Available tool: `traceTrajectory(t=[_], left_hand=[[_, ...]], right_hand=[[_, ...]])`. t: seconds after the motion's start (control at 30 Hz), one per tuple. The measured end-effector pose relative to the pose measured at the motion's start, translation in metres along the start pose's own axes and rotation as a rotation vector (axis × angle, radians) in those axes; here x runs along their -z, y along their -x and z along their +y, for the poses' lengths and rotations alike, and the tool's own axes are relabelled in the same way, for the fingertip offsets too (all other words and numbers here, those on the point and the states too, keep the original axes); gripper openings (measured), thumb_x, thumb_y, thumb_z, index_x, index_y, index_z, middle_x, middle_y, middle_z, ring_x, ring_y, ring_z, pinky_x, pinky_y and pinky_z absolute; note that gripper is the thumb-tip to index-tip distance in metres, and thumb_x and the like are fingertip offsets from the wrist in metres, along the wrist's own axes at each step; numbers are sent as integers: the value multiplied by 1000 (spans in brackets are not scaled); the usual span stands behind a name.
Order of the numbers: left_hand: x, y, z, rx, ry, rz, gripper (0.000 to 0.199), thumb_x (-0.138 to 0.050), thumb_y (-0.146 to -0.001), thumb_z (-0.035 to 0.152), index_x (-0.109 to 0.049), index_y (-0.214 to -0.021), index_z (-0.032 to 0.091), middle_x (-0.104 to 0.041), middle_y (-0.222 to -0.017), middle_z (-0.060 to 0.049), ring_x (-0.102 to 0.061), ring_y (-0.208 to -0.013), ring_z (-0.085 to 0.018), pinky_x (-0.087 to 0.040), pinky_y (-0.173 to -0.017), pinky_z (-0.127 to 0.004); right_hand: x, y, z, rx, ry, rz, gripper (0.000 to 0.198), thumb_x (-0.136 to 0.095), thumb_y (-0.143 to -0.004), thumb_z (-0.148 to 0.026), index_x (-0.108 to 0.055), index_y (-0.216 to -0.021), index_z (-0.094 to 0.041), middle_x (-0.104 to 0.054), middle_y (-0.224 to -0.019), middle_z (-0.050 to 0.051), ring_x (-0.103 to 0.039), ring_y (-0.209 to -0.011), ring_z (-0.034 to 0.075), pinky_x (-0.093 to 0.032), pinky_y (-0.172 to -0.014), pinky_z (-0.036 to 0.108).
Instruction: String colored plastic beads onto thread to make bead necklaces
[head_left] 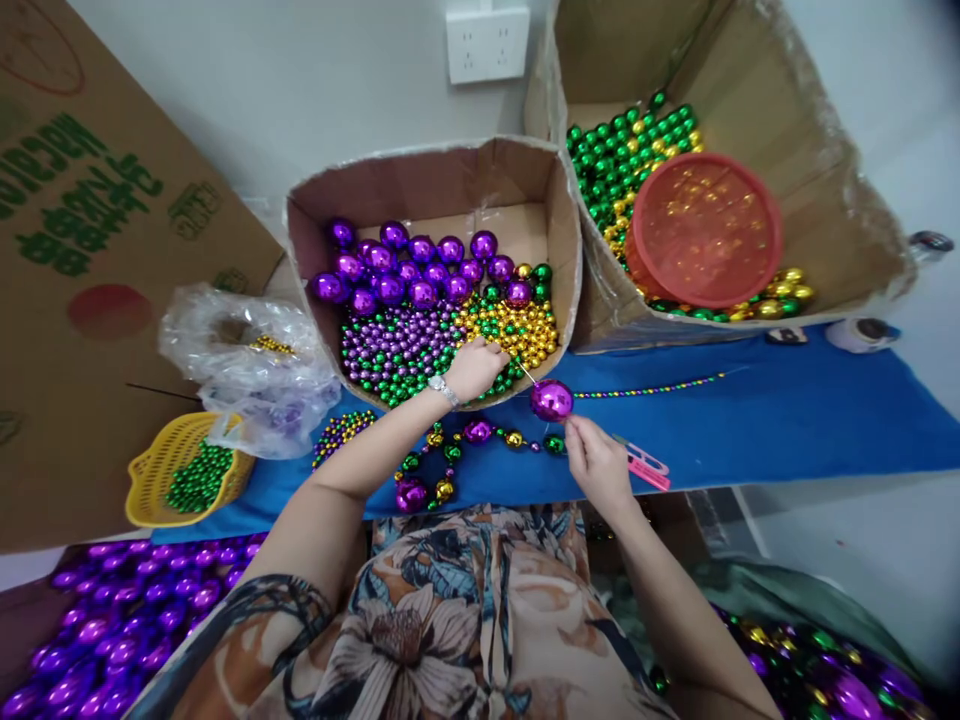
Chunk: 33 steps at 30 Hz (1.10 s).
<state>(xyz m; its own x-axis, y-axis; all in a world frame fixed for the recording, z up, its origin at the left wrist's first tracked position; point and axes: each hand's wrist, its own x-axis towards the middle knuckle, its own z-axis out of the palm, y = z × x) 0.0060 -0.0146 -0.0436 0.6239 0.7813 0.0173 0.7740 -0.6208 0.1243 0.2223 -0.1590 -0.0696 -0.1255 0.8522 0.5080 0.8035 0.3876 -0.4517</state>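
A large shiny purple bead is at the front right corner of the cardboard box of beads. My right hand is closed, its fingertips pinching the bead's lower right edge. Over the box's front rim, my left hand has its fingers pinched together. A thin pale line, needle or thread, slants from near those fingers to the bead; its end at the fingers is hard to see. Below lies a bead strand of purple, green and gold beads on the blue cloth. Pink-handled scissors rest beside my right hand.
A taller carton at right holds green and gold beads and a red round tub. At left are a yellow basket with green beads, clear plastic bags and a big carton. Purple balls fill the lower left.
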Motion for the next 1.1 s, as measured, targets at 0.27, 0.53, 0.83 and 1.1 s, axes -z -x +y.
traceTrajectory(t=[0.27,0.53,0.83,1.1], left_hand=[[-5,4,-9,177,653,185,20,-59,-87,21,-66,-105,16,-71,-97,-9,-65,-92,-20,-50,-81,-34],[11,34,4,329,1850,102,30,-70,-82,36,-68,-106,18,-73,-99,-9,-68,-79,-12,-53,-66,-24],[17,41,11,314,1922,71,33,-74,-79,36,-71,-107,18,-74,-98,-10,-68,-80,-13,-54,-67,-22],[17,44,25,199,1565,194,32,-75,-79,37,-70,-106,19,-69,-83,-3,-64,-71,-9,-52,-62,-20]], right_hand=[[-5,4,4,-15,15,-28,22,-42,-98,-23,-63,-100,-18,-73,-89,8,-68,-77,17,-51,-71,27],[-7,-1,-4,11,6,-40,24,-42,-98,-25,-65,-101,-19,-73,-89,8,-69,-77,17,-53,-71,28],[-5,0,-3,23,53,-32,26,-40,-99,-26,-65,-103,-19,-72,-87,7,-67,-75,17,-52,-71,28],[-5,-5,0,-3,111,-73,26,-41,-98,-27,-63,-106,-18,-70,-84,8,-65,-75,18,-50,-71,29]])
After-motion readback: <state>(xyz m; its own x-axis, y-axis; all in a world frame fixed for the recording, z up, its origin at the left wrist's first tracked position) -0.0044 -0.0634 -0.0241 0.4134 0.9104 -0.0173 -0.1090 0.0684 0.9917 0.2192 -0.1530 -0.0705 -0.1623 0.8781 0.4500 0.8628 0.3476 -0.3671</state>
